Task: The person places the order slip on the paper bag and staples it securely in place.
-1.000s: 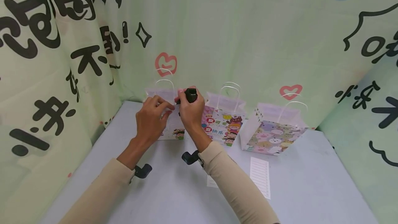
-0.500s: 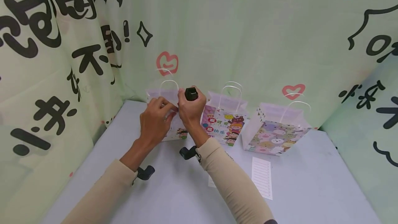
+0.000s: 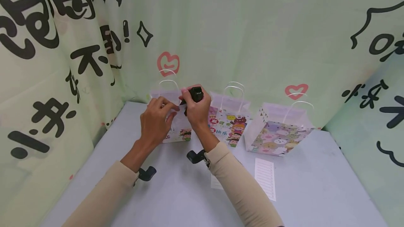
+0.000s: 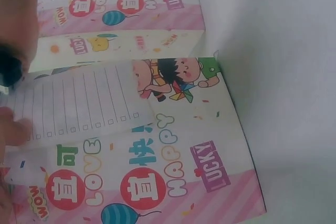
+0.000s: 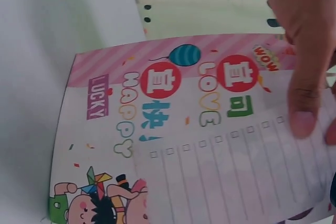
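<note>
Now, a lined sheet (image 4: pixel 79 106) is pinched by the left hand (image 3: pixel 155 120) on the front of the leftmost bag (image 4: pixel 173 177). A black tool (image 3: pixel 196 94) is held tight by the right hand (image 3: pixel 198 109) near that bag's top. To the bag's right, a middle bag (image 3: pixel 226 124) is seen.

Cartoon-print paper gift bags (image 3: pixel 277 136): 3
White bag handles (image 3: pixel 234 87): 6, 2 per bag
Lined checklist slips (image 4: pixel 79 106): 3; 1 on a bag, 2 on the tabletop (image 3: pixel 309 188)
Black handheld tool (image 3: pixel 196 94): 1
Bare hands (image 3: pixel 155 120): 2
Black wrist devices (image 3: pixel 147 174): 2
Red heart outlines (image 3: pixel 177 66): 2
</note>
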Demonstrator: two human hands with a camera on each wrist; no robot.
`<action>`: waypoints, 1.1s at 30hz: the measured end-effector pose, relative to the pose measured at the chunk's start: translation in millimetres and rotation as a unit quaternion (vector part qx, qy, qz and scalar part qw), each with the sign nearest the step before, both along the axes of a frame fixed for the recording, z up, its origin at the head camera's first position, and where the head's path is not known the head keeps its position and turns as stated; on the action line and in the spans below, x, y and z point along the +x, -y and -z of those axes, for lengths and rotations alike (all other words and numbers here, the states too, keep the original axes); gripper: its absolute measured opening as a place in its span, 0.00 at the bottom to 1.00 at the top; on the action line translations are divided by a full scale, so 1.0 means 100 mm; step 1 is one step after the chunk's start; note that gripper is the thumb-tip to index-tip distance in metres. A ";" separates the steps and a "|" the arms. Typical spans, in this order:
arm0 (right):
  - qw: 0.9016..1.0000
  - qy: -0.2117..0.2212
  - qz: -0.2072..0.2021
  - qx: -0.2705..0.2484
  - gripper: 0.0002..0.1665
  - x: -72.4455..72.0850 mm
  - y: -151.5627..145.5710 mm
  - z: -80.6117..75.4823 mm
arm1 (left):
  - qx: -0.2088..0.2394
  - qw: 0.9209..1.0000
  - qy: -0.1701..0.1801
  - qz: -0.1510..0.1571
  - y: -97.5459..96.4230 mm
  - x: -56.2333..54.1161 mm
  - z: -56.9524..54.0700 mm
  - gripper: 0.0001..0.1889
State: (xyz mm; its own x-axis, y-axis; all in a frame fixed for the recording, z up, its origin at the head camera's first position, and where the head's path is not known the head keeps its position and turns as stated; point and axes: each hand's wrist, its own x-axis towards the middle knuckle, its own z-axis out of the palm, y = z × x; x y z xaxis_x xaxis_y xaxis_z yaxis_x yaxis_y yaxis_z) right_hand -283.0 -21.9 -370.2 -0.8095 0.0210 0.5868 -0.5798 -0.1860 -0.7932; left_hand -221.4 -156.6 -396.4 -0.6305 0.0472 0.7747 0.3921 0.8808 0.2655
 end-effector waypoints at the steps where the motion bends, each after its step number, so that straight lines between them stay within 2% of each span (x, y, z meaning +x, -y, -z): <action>1: 1.000 0.001 -0.003 -0.005 0.10 0.01 -0.02 -0.02 | 0.001 1.000 0.002 0.002 0.00 0.00 0.00 0.07; 6: 1.000 0.006 -0.024 -0.018 0.08 0.09 -0.14 -0.11 | 0.004 1.000 0.014 0.004 -0.01 -0.02 0.00 0.06; 11: 0.999 0.012 -0.047 0.016 0.06 0.22 -0.29 -0.21 | 0.000 1.000 0.019 0.000 0.03 -0.04 0.01 0.06; 16: 0.995 0.033 -0.085 0.041 0.06 0.33 -0.50 -0.24 | -0.003 1.000 0.025 0.002 0.03 -0.04 -0.01 0.06; 24: 0.982 0.053 -0.177 0.046 0.20 0.46 -0.78 -0.19 | -0.001 1.000 0.026 0.008 0.04 -0.03 -0.02 0.06; 33: 0.963 0.082 -0.252 0.056 0.25 0.61 -1.11 -0.12 | 0.003 1.000 0.025 0.013 0.06 0.00 -0.02 0.07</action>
State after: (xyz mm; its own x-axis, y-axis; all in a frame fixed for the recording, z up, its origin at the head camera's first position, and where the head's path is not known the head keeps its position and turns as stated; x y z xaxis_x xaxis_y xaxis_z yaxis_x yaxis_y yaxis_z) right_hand -221.9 89.2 -357.8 -0.7827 -0.4545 0.4252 -0.3026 -0.3192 -0.8981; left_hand -221.3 -162.7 -394.3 -0.6669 0.0599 0.7427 0.4009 0.8690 0.2900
